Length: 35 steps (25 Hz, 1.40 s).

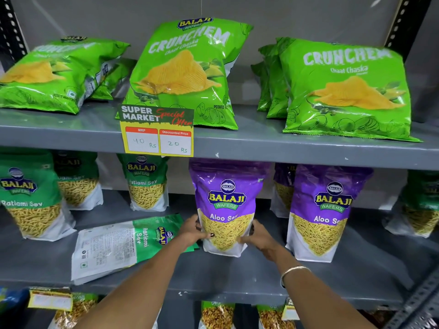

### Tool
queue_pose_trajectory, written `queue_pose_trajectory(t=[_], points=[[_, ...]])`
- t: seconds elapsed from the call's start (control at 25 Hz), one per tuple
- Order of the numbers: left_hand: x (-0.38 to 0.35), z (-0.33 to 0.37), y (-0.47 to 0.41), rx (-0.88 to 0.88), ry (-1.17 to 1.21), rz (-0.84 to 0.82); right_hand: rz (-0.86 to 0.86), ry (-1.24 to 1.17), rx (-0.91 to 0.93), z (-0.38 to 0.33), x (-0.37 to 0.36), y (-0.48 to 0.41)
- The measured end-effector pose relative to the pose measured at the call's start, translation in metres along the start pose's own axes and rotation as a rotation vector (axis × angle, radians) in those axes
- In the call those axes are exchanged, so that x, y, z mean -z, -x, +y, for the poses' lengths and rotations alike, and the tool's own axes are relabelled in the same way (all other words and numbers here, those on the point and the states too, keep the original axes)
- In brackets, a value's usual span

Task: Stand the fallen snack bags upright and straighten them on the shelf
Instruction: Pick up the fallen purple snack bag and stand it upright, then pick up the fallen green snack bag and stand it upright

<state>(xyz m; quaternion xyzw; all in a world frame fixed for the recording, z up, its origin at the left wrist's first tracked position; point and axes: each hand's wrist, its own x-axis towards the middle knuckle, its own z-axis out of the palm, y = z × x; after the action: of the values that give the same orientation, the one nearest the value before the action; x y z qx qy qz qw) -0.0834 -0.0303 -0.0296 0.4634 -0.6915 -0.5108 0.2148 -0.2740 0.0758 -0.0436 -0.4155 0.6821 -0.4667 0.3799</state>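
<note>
Middle shelf (261, 276), left to right: green sev bags (31, 198) upright; one green bag (118, 245) flat on its back, top pointing right. Left hand (192, 231) touches it and clasps the left edge of an upright purple bag (226, 210), fingers behind, thumb in front. Right hand (259, 236) clasps the right edge, bangle (293, 270) on wrist. Second purple bag (320, 214) upright just beside.

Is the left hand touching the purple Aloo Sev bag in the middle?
Touching. The head view shows the left hand pressed against the Aloo Sev bag's left edge, thumb on its front.
</note>
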Motion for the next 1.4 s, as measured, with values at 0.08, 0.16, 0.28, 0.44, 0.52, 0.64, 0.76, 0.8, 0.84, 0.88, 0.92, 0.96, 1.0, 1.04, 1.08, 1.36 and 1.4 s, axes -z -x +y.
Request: queue_pose_trajectory(t=[0.08, 0.16, 0.28, 0.44, 0.52, 0.64, 0.76, 0.8, 0.84, 0.88, 0.92, 0.96, 1.0, 1.04, 1.08, 1.36, 1.4], points=[[-0.003, -0.003, 0.0, -0.007, -0.02, 0.049, -0.049, -0.008, 0.014, -0.004, 0.0, 0.003], [-0.005, -0.002, 0.002, -0.006, -0.031, 0.082, 0.005, -0.031, 0.02, 0.0, -0.001, 0.002], [-0.003, 0.003, 0.008, -0.014, -0.092, 0.055, -0.002, 0.032, 0.018, 0.019, 0.003, -0.016], [0.028, 0.001, 0.012, -0.035, -0.402, 0.091, -0.179, 0.356, -0.212, -0.008, 0.004, -0.007], [0.068, -0.002, 0.014, -0.078, -0.544, 0.126, -0.263, 0.449, -0.475, -0.024, -0.001, 0.002], [0.144, -0.016, 0.009, -0.042, -0.685, 0.139, -0.448, 0.483, -0.731, -0.041, -0.037, 0.004], [0.218, -0.039, 0.01, 0.048, -0.752, 0.085, -0.565, 0.236, -0.788, -0.051, -0.107, -0.002], [0.236, -0.049, 0.007, 0.066, -0.746, 0.03, -0.556, 0.151, -0.778, -0.052, -0.132, -0.001], [0.251, -0.058, 0.004, 0.106, -0.724, -0.044, -0.505, 0.049, -0.757, -0.051, -0.157, 0.002], [0.265, -0.068, 0.002, 0.155, -0.683, -0.118, -0.417, -0.057, -0.732, -0.048, -0.183, 0.006], [0.274, -0.076, 0.0, 0.238, -0.609, -0.208, -0.323, -0.171, -0.704, -0.048, -0.205, 0.012], [0.279, -0.087, -0.005, 0.308, -0.498, -0.296, -0.233, -0.265, -0.674, -0.046, -0.225, 0.015], [0.281, -0.093, -0.003, 0.34, -0.383, -0.335, -0.139, -0.327, -0.645, -0.047, -0.241, 0.02], [0.283, -0.1, -0.005, 0.368, -0.275, -0.358, -0.058, -0.391, -0.618, -0.048, -0.254, 0.022], [0.283, -0.104, -0.004, 0.361, -0.203, -0.397, 0.008, -0.486, -0.589, -0.052, -0.264, 0.024], [0.29, -0.09, 0.016, 0.268, -0.148, -0.541, 0.15, -0.752, -0.302, -0.076, -0.273, 0.033], [0.291, -0.086, 0.018, 0.246, -0.177, -0.539, 0.171, -0.704, -0.279, -0.086, -0.269, 0.031]])
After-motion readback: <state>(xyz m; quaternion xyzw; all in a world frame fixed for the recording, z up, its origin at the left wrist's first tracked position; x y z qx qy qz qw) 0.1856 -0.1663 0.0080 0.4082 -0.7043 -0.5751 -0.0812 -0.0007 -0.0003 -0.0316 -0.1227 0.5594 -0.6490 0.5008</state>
